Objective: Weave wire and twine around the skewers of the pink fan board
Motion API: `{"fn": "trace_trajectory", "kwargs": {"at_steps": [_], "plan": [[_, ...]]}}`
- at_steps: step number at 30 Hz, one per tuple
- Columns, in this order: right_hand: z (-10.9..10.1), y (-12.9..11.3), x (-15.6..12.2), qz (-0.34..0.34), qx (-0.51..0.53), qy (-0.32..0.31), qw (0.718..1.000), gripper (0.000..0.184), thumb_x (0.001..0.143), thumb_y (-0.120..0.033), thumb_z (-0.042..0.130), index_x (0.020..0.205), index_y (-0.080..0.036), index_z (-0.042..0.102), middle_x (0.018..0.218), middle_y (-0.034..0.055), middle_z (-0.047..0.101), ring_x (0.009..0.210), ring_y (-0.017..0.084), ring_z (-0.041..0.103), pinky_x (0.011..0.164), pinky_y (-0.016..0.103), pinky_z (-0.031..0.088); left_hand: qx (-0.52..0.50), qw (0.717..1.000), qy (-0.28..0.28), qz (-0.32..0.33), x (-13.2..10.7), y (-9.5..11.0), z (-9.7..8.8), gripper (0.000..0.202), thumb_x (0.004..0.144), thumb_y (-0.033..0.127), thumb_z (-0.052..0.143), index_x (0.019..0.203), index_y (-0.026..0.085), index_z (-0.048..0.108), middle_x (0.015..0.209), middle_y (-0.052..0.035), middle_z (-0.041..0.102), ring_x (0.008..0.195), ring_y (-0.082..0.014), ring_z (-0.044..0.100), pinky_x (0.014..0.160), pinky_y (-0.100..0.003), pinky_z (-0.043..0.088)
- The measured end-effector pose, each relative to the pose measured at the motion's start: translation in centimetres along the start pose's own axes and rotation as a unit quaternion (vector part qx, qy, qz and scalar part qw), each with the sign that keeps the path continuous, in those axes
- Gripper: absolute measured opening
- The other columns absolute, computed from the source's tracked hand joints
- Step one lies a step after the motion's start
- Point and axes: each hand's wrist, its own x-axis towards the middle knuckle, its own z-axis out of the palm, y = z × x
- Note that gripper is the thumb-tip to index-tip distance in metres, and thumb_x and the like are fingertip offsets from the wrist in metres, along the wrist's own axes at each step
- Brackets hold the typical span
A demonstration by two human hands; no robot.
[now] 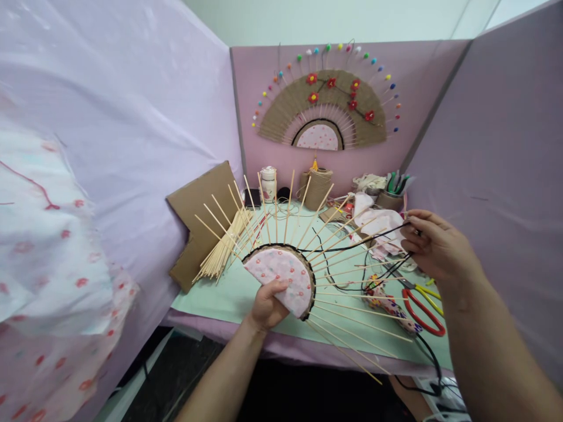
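My left hand (269, 305) grips the lower edge of a half-round fan base (284, 275) covered in pink flowered cloth, held above the table. Several thin bamboo sticks (334, 234) radiate from its black-corded rim. My right hand (433, 243) is closed in a pinch on a black cord (360, 240) that runs from the fan's rim out to the right. The cord trails down over the table edge.
A finished fan (328, 108) with red flowers and coloured beads hangs on the back partition. A bundle of loose sticks (222, 249) and brown cardboard (200, 217) lie left. Red-handled scissors (422, 308), cloth scraps, twine rolls (317, 186) and a pen cup (393, 190) crowd the green table (229, 290).
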Motion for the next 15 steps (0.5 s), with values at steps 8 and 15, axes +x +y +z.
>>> {"fn": "trace_trajectory", "kwargs": {"at_steps": [8,15], "plan": [[0.0,-0.8,-0.2,-0.041,-0.016,-0.004,0.999,0.014,0.063,-0.021,0.073,0.072,-0.029,0.067,0.052,-0.0036,0.034,0.045,0.008,0.020,0.040,0.024,0.009,0.022,0.999,-0.018,-0.023,0.0,-0.4,-0.2,0.022,0.055,0.018,0.069,0.077,0.011,0.071,0.070,-0.0081,0.072,0.092,-0.0304,0.066,0.089,-0.041,0.045],[-0.2,-0.9,-0.2,-0.049,-0.007,0.004,0.999,0.014,0.063,-0.020,0.074,0.072,-0.028,0.067,0.050,-0.0042,0.034,0.044,0.008,0.021,0.040,0.024,0.009,0.032,0.999,-0.034,-0.024,0.1,-0.8,-0.5,0.022,0.060,0.017,0.067,0.081,0.011,0.071,0.074,-0.0073,0.072,0.083,-0.0248,0.067,0.082,-0.034,0.046]]}}
